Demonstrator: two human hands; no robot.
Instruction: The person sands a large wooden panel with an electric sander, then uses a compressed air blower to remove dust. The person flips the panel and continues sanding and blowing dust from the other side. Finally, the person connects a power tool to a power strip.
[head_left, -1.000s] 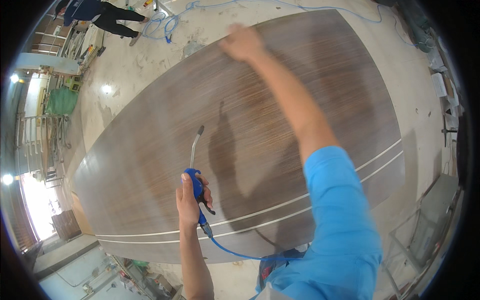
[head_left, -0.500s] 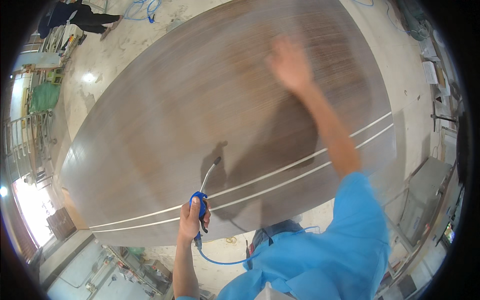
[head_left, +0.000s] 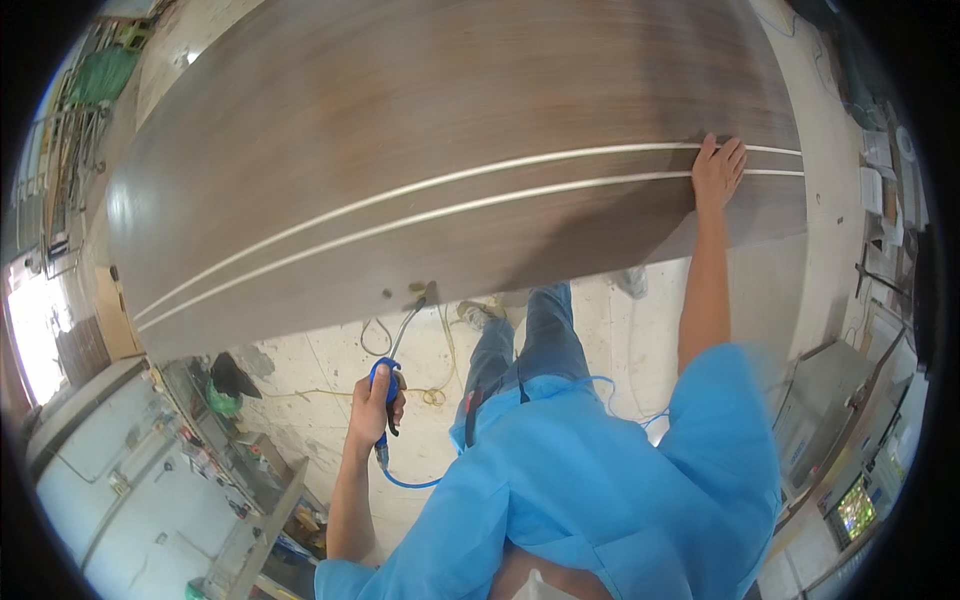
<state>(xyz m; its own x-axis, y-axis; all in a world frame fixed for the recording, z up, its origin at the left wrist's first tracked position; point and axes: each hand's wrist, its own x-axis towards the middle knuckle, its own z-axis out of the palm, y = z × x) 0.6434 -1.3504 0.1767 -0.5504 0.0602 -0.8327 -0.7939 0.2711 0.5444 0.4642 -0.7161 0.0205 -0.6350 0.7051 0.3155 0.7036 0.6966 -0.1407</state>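
The right hand [head_left: 718, 172], nearly flat and empty on the striped panel [head_left: 450, 110] across the upper frame, should press lightly, while the left hand [head_left: 370, 408], lower left of centre, curls round the blue air gun [head_left: 382, 371].

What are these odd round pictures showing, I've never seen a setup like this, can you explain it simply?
There's no machine here, just a person working bare-handed. A wide fisheye camera on their head looks down, so straight edges look bent. The blue shirt is their own. Before them is a large brown wood-grain panel with two pale strips. The left hand grips what looks like a blue air gun with a thin, bent nozzle. The right hand appears to lie flat on the panel, across the strips.
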